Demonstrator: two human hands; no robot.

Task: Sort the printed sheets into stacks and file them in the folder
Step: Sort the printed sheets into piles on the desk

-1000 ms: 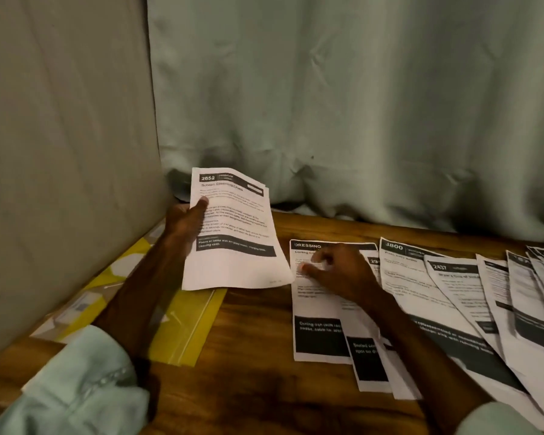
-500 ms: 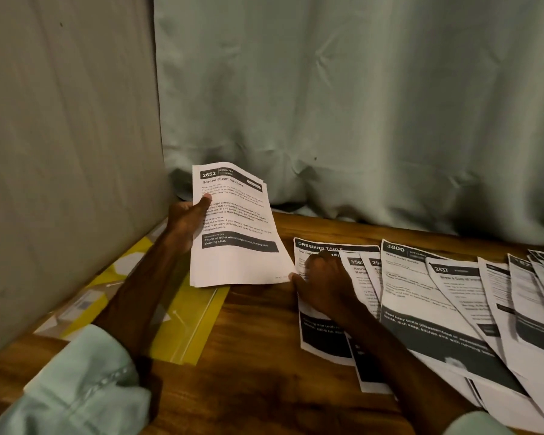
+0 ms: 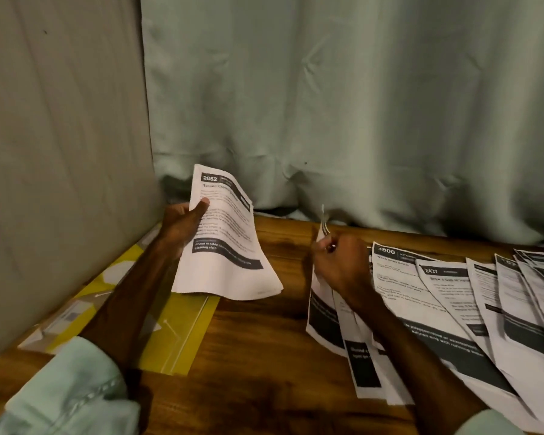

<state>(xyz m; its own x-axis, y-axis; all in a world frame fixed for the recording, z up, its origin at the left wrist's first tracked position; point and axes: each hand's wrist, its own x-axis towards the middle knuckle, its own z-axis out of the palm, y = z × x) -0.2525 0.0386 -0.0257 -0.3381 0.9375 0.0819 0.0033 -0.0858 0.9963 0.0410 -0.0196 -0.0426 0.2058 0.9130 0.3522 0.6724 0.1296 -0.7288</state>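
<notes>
My left hand [image 3: 182, 226] grips a thin stack of printed sheets [image 3: 230, 255], top one numbered 2652, tilted up above the table with my thumb on its face. Under it lies a yellow folder [image 3: 182, 328] at the left. My right hand [image 3: 339, 265] pinches the top edges of two or three sheets [image 3: 324, 312] and lifts them, their upper ends bent upward while the lower ends stay on the table. A row of overlapping printed sheets [image 3: 453, 302] fans out to the right, starting with one numbered 3800.
The wooden table [image 3: 264, 356] meets a grey panel [image 3: 60, 152] on the left and a pale green curtain [image 3: 358, 105] at the back. Bare wood shows between the folder and the fanned sheets.
My right hand went from lying flat on the leftmost sheets to pinching and raising their top edges. The stack in my left hand tilted a bit more upright.
</notes>
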